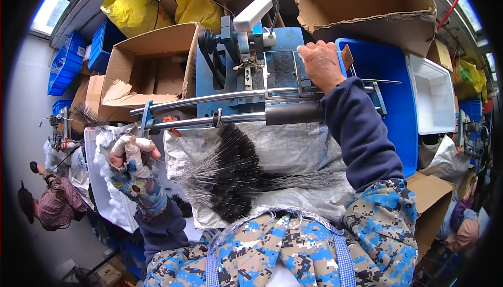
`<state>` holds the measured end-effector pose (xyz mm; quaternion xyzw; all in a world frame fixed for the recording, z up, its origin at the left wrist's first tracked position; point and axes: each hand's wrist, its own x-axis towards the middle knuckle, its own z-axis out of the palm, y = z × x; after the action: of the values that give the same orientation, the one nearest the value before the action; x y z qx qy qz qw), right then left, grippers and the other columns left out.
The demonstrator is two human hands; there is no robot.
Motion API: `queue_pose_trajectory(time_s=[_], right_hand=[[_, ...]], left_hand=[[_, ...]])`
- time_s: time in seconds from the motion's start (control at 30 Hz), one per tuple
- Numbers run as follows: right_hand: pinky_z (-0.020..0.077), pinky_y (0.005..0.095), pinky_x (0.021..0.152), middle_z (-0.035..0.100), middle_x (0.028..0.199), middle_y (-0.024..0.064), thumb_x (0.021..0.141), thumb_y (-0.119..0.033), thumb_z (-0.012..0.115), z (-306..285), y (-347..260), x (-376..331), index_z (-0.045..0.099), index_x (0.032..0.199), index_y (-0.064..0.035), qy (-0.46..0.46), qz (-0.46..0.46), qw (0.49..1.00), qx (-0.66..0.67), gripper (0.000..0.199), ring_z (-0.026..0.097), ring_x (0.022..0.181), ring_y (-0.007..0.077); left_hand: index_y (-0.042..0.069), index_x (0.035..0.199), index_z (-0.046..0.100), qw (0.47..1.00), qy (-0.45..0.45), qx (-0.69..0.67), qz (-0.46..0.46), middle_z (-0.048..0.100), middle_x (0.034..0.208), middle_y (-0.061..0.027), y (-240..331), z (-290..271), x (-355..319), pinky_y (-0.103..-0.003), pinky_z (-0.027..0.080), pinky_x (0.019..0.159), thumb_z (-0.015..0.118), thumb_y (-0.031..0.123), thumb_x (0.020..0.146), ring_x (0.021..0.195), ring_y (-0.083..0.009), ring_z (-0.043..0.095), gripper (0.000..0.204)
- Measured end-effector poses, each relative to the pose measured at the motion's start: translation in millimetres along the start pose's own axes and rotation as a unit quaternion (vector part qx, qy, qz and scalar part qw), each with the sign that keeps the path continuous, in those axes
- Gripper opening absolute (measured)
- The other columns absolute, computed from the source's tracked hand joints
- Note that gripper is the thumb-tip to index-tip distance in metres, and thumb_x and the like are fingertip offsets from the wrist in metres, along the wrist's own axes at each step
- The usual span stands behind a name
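The right hand (320,63) rests on the blue machine (272,72), fingers bent over its top, maybe gripping a part. The left hand (132,153), taped, looks curled shut and empty. A big pile of black wire brushes (236,174) lies on the lap, waiting.

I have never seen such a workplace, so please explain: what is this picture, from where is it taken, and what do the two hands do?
The single picture comes from a camera worn on the person's head, looking down. In front stands a blue bench machine with two metal rails. The right hand rests on the machine's top, its grip unclear. The left hand, with taped fingers, is raised beside a white tray; whether it holds anything is unclear. On the silver sheet over the lap lies a pile of black wire brushes.
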<state>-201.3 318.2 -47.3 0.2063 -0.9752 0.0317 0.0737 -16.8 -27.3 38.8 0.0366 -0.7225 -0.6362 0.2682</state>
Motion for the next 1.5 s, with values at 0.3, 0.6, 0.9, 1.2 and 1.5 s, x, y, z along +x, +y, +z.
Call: queue_pose_trajectory(time_s=[0.3,0.6,0.9,1.2,1.5], right_hand=[[0.0443,0.0361,0.082,0.057,0.1,0.0164,0.071,-0.007,0.065,-83.4,-71.2,-98.5,0.054,0.11,0.0023,-0.022,-0.17,0.883,0.437,0.041,0.055,0.093,0.0306],[0.0466,0.0222,0.061,0.062,0.092,0.0127,0.09,-0.002,0.048,-103.9,-97.8,-81.9,0.056,0.105,0.003,0.054,-0.013,0.474,0.879,0.018,0.058,0.071,0.0112],[0.0453,0.0388,0.064,0.053,0.083,0.0125,0.075,-0.005,0.053,-14.8,-49.6,5.7,0.06,0.087,-0.0055,0.06,-0.004,0.989,0.137,0.014,0.057,0.078,0.0287],[0.0427,0.0406,0.069,0.055,0.09,0.0117,0.074,-0.01,0.052,10.3,-45.9,19.5,0.06,0.082,-0.0072,0.049,0.009,0.997,0.06,0.011,0.055,0.084,0.0278],[0.0433,0.0398,0.068,0.059,0.084,0.0088,0.074,-0.009,0.051,14.6,-49.3,21.4,0.058,0.08,-0.0089,0.057,-0.013,0.997,0.047,0.009,0.056,0.079,0.0273]], left_hand=[[0.003,0.102,0.055,0.988,-0.122,0.091,-0.038,0.061,0.069,-0.0099,8.4,21.1,-25.0,-0.024,0.046,0.049,0.055,0.009,0.085,0.056,-0.0151,0.058,0.018],[0.004,0.102,0.057,0.928,-0.354,0.106,-0.036,0.063,0.084,-0.0094,-14.6,70.8,-36.6,-0.028,0.049,0.063,0.068,0.006,0.073,0.073,-0.0237,0.063,0.031],[0.004,0.111,0.051,0.81,-0.478,0.33,-0.076,0.061,0.093,-0.0108,-112.5,19.1,-61.1,-0.035,0.05,0.066,0.068,0.015,0.071,0.077,-0.0255,0.061,0.045],[0.009,0.119,0.048,0.755,-0.519,0.401,0.019,0.054,0.109,-0.0156,-44.0,42.3,-29.5,-0.041,0.046,0.084,0.07,0.011,0.064,0.1,-0.0344,0.053,0.06],[0.011,0.119,0.049,0.729,-0.518,0.428,0.128,0.056,0.104,-0.0154,-47.1,44.3,-32.5,-0.042,0.046,0.083,0.072,0.011,0.058,0.102,-0.0368,0.052,0.064]])
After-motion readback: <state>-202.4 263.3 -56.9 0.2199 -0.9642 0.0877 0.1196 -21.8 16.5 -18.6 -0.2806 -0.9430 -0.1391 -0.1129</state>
